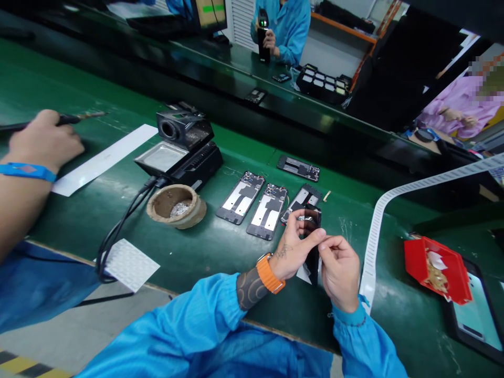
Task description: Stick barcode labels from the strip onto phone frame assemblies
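A person in bright blue sleeves works at a green workbench (220, 247). Both hands meet in front of the chest, over the near edge of the bench. The left hand (293, 252), with an orange watch strap at the wrist, and the right hand (339, 270) together pinch a slim, dark, glossy phone frame (313, 247), held upright and edge-on between the fingertips. Both hands are closed on it, thumbs near its upper half.

Just beyond the hands, three flat grey-and-black phone frames (262, 205) lie side by side on the bench, and a fourth dark phone frame (298, 168) lies farther back. To their left sits a round brown bowl (176, 206) holding bits of silvery metal, beside a black boxy soldering station (181, 147) with cables trailing toward the near edge. A white perforated tape strip (378, 220) curves along the right, near a red plastic bin (437, 269) of tan scraps.

At far left, a co-worker's hand (45, 139) with a blue wristband holds a thin dark tool. Another person in blue stands across the far bench.
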### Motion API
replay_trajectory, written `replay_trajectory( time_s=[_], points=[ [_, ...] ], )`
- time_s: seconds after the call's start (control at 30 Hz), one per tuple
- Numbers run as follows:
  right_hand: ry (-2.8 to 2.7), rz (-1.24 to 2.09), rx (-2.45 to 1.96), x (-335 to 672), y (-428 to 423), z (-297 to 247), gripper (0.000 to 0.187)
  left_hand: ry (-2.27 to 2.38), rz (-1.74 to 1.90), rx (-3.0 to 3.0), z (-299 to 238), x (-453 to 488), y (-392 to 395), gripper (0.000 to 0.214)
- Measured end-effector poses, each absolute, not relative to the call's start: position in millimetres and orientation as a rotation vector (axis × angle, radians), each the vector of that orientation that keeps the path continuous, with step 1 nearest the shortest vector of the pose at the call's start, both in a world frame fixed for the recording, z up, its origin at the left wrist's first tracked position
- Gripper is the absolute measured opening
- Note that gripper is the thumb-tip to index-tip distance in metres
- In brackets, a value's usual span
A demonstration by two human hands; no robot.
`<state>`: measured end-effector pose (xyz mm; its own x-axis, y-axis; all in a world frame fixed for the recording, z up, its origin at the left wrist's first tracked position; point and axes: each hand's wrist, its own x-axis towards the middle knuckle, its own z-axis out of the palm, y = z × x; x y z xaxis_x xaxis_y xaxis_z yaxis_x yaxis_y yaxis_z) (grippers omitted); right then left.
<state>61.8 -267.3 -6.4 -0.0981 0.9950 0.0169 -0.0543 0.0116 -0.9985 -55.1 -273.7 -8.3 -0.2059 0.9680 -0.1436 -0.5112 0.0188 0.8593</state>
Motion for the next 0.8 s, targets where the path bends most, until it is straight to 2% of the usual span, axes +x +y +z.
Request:
replay_trajectory(
  time_s=[0.2, 0.3, 0.43, 0.57, 0.7, 0.8],
  points=[
    [-1.351, 1.26, -1.132, 61.1, -264.1, -1.0, 0.024, 0.99, 1.537, 0.688, -9.2, -59.3, -273.1, 0.059],
    [-1.367, 1.053, -1.105, 60.3, -269.3, -0.5, 0.038, 0.879, 1.582, 0.611, -11.1, -58.6, -272.4, 0.064],
    [-1.608, 0.651, -1.018, 58.9, -279.0, 3.5, 0.021, 0.804, 1.631, 0.563, -12.7, -56.1, -272.9, 0.067],
    [-1.813, 0.542, -1.021, 57.3, -282.1, 14.2, 0.01, 0.768, 1.641, 0.653, -14.5, -54.7, -275.9, 0.069],
    [-1.946, 0.59, -1.032, 67.2, -278.4, 23.5, 0.017, 0.658, 1.54, 0.789, -10.0, -63.6, -278.4, 0.076],
    [-2.143, 0.541, -0.944, 80.3, -272.8, 22.7, 0.02, 0.576, 1.246, 0.785, 5.6, -80.8, -271.7, 0.076]
  ],
)
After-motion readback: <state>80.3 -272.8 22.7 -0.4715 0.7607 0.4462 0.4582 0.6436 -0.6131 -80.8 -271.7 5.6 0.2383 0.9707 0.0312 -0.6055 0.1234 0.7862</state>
